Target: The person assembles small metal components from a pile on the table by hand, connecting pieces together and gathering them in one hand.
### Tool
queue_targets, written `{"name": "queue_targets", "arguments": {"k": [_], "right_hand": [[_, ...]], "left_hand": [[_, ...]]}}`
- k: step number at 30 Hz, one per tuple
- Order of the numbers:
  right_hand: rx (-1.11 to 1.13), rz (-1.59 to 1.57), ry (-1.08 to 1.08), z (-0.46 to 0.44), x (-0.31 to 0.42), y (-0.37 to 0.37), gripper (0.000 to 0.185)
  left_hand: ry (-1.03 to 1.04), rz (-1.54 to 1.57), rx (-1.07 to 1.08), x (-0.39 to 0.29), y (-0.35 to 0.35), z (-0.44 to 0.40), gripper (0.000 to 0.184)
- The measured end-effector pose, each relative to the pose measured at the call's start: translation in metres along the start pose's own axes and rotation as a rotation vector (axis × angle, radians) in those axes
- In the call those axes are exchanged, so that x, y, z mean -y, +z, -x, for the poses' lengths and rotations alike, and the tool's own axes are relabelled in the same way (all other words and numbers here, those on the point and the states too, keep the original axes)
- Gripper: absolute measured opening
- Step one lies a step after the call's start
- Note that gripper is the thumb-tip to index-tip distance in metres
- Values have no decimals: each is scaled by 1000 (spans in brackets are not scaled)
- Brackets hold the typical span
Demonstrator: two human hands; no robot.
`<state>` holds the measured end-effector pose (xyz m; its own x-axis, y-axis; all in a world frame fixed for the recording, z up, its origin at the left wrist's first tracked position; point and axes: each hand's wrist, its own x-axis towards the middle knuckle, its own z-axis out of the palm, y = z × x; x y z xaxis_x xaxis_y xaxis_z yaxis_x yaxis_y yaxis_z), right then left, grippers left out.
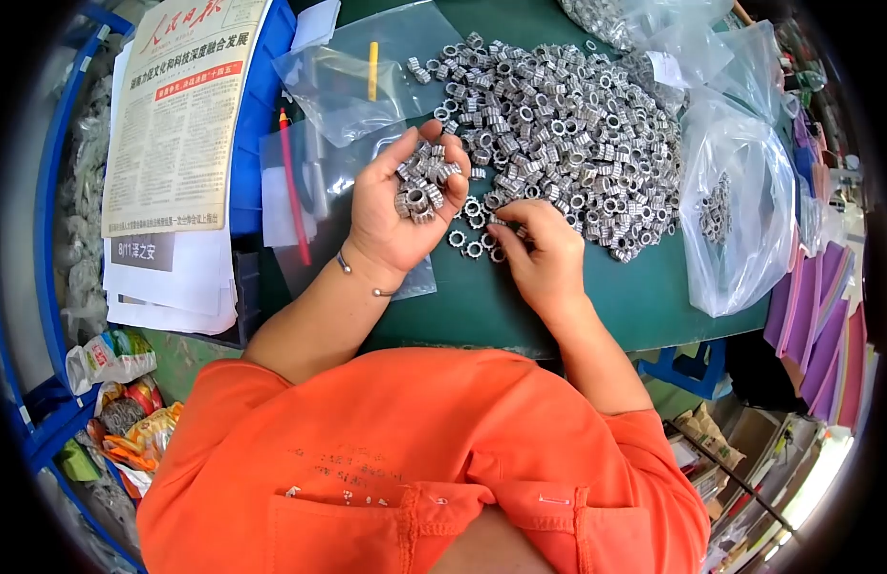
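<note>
Palm up and cupped, my left hand (381,206) holds a small heap of toothed metal rings (419,199). My right hand (544,256) is at the near edge of a large pile of the same grey rings (568,134), fingers pinched together. Whether a ring is between those fingertips is hidden. Several loose rings (474,249) lie flat on the green tabletop (462,306), just left of my right fingertips.
A clear plastic bag (735,258) with some rings stands right of the pile. Flat clear bags (319,86), a yellow stick (373,72) and a red pen (292,182) lie left. A newspaper (175,143) rests against a blue bin (252,143).
</note>
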<state>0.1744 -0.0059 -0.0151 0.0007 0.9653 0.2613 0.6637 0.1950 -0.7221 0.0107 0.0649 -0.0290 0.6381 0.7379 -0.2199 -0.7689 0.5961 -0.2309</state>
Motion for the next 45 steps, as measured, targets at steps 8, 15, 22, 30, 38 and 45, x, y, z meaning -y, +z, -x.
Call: {"name": "queue_targets", "arguments": {"k": [8,15,22,30,38,45], "right_hand": [[89,-811,568,13,-8,-18,19],[117,-1240,717,14,-5,-24,15],[176,-1352,755,19,-12,-24,14],[141,-1524,619,13,-14,-27,13],[82,152,32,4,-5,-4,15],[121,7,69,9,-1,-14,18]], "left_hand": [[7,-17,5,-1,0,0,17],[14,-8,-5,-1,-1,0,18],[3,3,16,-1,-1,-1,17],[0,3,15,-1,-2,-1,17],[-6,-3,39,-2,-2,-1,19],[19,-31,-5,-1,-1,-1,18]]}}
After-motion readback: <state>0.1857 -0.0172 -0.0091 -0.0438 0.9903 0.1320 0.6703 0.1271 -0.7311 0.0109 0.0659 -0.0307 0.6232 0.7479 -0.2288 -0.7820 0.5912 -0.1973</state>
